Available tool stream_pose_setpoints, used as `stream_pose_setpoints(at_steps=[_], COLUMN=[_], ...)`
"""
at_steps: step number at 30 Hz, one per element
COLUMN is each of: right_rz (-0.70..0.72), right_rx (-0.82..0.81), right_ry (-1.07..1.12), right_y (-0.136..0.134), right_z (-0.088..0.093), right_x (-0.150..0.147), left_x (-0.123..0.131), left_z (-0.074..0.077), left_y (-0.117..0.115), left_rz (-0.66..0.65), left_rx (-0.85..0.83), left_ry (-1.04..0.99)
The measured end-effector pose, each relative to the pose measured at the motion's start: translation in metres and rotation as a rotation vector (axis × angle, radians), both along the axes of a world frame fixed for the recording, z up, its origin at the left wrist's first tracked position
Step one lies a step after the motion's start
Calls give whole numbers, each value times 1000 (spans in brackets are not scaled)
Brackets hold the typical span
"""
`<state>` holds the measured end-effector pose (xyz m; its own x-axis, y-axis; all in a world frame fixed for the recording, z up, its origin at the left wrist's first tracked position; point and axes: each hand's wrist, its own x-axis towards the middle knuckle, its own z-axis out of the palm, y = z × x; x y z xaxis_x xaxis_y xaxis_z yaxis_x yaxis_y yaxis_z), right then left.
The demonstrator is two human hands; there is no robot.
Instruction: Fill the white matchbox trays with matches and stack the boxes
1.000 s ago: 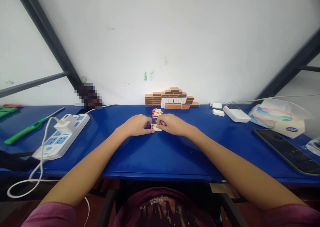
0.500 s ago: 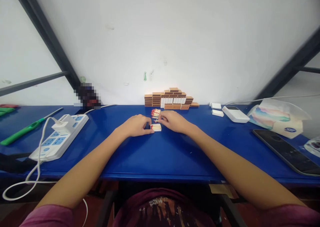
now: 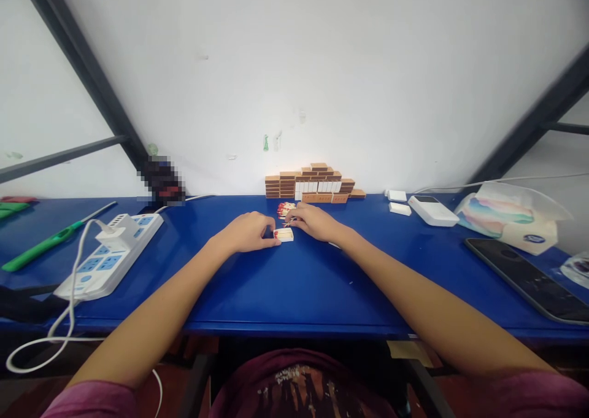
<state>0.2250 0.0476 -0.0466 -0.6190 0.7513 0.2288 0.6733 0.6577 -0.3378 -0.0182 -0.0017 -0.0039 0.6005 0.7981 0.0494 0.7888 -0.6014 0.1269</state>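
A small box [image 3: 285, 235] is being gripped at its left end by the left hand [image 3: 246, 231]; beyond it, matches [image 3: 284, 210] are being partly covered by the curled right hand [image 3: 316, 221], its hold unclear.

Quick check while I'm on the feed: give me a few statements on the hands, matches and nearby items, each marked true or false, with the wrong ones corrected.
1. The left hand holds the white tray at its left end. True.
2. The right hand rests on the phone. False: its fingertips are by the matches just behind the tray; the phone lies far to the right.
3. The white tray has matches in it. True.
4. The stacked matchboxes stand nearer the person than the tray. False: they stand behind it, by the wall.
5. The green-handled tool lies left of the power strip. True.
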Motion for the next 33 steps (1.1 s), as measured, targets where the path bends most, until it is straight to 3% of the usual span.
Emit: stream_pose_setpoints(at_steps=[13,21,27,30,33], right_rz=[-174,-191,-215,-226,-157], right_rx=[-46,-20,-13,-59,-86], right_ry=[-239,-123,-48,15,47], right_y=[-16,-14,-14,-16,-21], right_z=[19,41,57,53,44], right_x=[-6,32,63,69,58], left_x=[-2,-26,3,18,10], left_z=[3,12,4,1,5], left_y=[1,9,4,5,10], left_rz=[16,93,0,-46,-33], left_rx=[-24,-13,171,158,132], left_ry=[-3,55,-209,-168,-90])
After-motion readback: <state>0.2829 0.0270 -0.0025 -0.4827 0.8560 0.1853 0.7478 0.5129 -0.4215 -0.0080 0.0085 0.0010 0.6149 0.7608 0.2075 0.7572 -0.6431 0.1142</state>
